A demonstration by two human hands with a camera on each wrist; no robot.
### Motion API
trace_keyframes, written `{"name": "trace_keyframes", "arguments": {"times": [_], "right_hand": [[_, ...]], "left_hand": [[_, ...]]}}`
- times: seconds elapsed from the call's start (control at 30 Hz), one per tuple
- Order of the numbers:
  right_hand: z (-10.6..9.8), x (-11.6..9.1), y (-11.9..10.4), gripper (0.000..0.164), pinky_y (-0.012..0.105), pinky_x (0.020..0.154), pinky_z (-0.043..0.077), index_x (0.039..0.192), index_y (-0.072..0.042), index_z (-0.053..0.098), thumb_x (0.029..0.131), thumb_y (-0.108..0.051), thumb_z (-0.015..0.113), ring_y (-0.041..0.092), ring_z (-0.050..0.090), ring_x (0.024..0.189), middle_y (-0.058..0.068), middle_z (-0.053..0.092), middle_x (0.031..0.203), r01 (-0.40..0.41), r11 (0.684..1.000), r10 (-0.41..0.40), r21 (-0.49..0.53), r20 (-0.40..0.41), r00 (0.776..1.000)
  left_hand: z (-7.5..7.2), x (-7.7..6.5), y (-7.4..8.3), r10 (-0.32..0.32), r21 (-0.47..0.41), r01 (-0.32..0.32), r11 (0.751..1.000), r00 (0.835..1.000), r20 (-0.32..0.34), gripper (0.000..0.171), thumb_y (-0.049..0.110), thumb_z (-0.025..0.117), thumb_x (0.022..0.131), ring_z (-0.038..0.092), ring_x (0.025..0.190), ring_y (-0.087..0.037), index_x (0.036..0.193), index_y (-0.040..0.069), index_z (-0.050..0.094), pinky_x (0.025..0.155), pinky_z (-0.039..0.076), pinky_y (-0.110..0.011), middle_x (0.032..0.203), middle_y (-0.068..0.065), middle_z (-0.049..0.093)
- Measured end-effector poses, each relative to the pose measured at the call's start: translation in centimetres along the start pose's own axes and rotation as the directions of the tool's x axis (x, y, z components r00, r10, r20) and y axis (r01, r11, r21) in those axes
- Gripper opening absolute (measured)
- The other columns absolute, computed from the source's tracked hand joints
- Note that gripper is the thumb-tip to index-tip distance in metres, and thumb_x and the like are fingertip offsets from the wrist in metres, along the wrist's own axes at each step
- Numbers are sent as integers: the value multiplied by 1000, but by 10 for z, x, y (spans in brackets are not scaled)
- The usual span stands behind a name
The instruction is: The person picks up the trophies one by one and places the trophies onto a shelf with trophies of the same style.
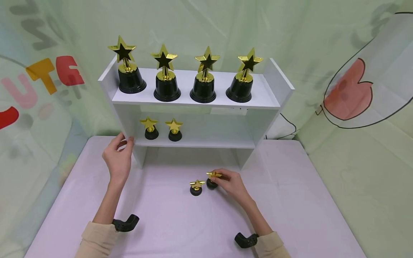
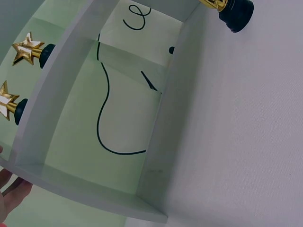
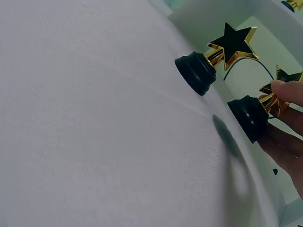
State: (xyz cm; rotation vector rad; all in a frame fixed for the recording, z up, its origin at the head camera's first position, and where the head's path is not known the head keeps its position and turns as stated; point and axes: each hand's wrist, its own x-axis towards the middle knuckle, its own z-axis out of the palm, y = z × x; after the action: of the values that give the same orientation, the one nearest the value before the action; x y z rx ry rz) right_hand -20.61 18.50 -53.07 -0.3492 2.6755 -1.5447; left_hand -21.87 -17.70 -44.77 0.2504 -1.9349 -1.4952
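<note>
My right hand (image 1: 231, 182) pinches a small gold star trophy (image 3: 250, 117) by its star, thumb on one side and fingers on the other. In the right wrist view the trophy's black base is raised off the cloth, its shadow apart below. Just left of it a matching small trophy (image 1: 195, 190) stands upright on the table. My left hand (image 1: 118, 161) holds the left side panel of the white shelf unit (image 1: 206, 104), about level with the middle board. On that board, toward its left end, stand two more small star trophies (image 1: 149, 129).
Several larger star trophies (image 1: 166, 89) stand in a row on the top board. The unit rests on a table with a pale cloth (image 1: 180, 225). Printed curtains (image 1: 361, 172) hang behind and at both sides, close to the table edges.
</note>
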Motion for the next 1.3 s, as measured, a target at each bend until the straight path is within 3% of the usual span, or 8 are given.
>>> {"name": "trace_keyframes", "arguments": {"times": [0.4, 0.77, 1.03, 1.3], "right_hand": [[-9, -2, -14, 21, 45, 97, 58, 113, -6, 77, 93, -13, 77, 28, 73, 105, 9, 77, 109, 91, 996, -91, -23, 15, 996], [-15, -5, -41, 23, 56, 93, 58, 114, -10, 77, 91, -14, 79, 23, 72, 101, 2, 78, 104, 184, 982, -184, -30, 27, 983], [-19, -3, -52, 19, 39, 92, 60, 110, -13, 79, 91, -14, 79, 17, 73, 100, 0, 78, 102, 224, 974, -224, -25, 9, 975], [-25, 0, -69, 19, 42, 98, 58, 110, -10, 77, 91, -11, 78, 15, 71, 99, 2, 77, 104, 204, 979, -204, 0, 6, 979]], "left_hand": [[0, 0, 0, 3, 2, -3, 1000, 1000, 5, 28, 10, 69, 97, 64, 88, 1, 124, 10, 76, 75, 50, -7, 112, -11, 74], [0, -1, 1, 7, 6, -7, 1000, 1000, 2, 28, 11, 69, 97, 63, 89, 0, 124, 9, 76, 75, 50, -7, 112, -12, 74], [1, 0, 0, 5, 11, -5, 1000, 1000, -1, 28, 11, 69, 97, 63, 88, 2, 125, 9, 76, 75, 49, -6, 112, -13, 74], [0, -1, 2, 0, -2, 0, 1000, 1000, -3, 28, 10, 69, 97, 64, 88, 1, 123, 9, 76, 75, 51, -7, 111, -11, 74]]}}
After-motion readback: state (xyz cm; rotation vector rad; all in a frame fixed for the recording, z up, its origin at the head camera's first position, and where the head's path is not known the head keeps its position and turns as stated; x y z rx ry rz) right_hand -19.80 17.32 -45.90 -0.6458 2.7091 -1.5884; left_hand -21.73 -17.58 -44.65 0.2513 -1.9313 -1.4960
